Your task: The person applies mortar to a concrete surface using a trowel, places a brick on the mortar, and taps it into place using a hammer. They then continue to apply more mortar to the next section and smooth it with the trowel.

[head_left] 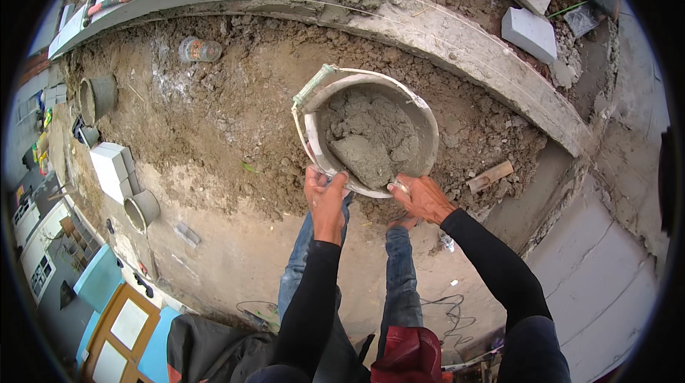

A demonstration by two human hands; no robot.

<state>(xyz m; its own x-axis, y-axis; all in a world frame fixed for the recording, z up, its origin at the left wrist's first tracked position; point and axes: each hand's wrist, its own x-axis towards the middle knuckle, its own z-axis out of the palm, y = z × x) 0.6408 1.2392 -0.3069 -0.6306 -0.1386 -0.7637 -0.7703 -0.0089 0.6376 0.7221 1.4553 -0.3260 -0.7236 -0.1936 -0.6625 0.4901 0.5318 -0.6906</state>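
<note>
Left hand (327,199) and right hand (422,198) grip a mortar-filled bucket (312,131) at its near edge.

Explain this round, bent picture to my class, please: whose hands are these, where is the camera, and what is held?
There is no machine: these are a person's own bare hands. The camera sits on the head, looking down; its wide fisheye lens bends straight edges. The left hand and right hand grip the near rim of a bucket holding grey mortar. Around it shows rough soil, with a clear container beyond to the left, white blocks farther left, and a wood piece to the right.
</note>
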